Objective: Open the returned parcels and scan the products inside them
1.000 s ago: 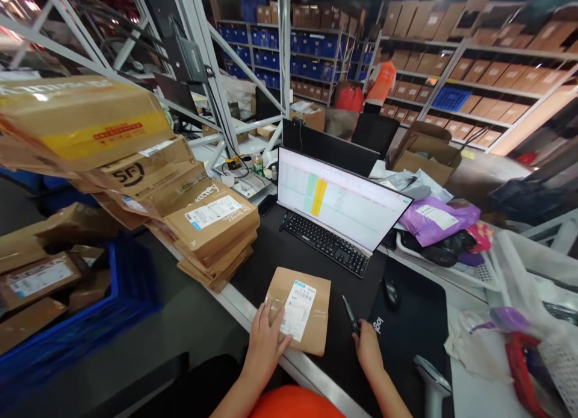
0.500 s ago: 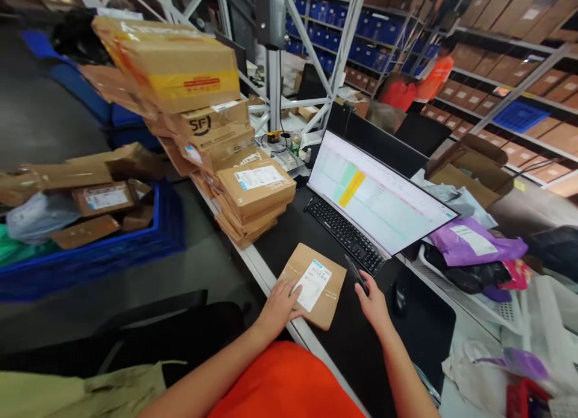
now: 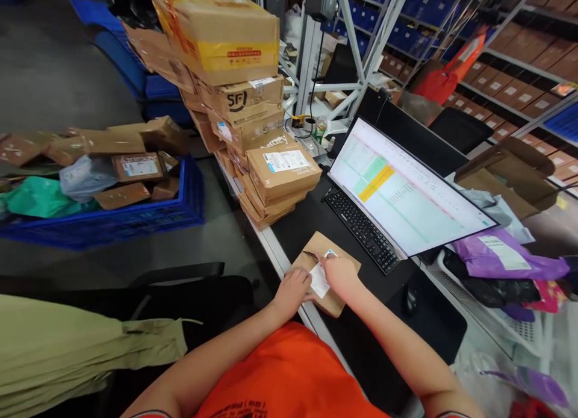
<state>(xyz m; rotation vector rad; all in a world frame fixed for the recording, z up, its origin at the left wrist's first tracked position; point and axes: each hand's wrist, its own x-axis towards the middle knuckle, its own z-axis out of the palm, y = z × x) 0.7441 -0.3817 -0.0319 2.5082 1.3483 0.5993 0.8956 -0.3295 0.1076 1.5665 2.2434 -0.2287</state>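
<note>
A flat cardboard box (image 3: 335, 302) with a white shipping label lies on the black desktop in front of me. My left hand (image 3: 293, 290) holds it at its near left edge, fingers bent over the top. My right hand (image 3: 338, 274) is closed around a slim dark pointed tool (image 3: 310, 255), over the box's far part. The tool's tip lies at or just above the cardboard; contact is unclear. Most of its handle is hidden in my fingers, so its exact kind does not show. Both hands partly cover the label.
Stacked cartons (image 3: 284, 171) stand beyond the box on the left. A keyboard (image 3: 361, 228), monitor (image 3: 406, 189) and mouse (image 3: 410, 300) are to the right. A blue crate (image 3: 135, 222) of parcels sits on the floor. Purple packages (image 3: 506, 252) lie in a white basket.
My right hand has moved left with the dark tool, from beside the box to over its top. My left hand stays on the box, its fingers more bent. The camera view has shifted.
</note>
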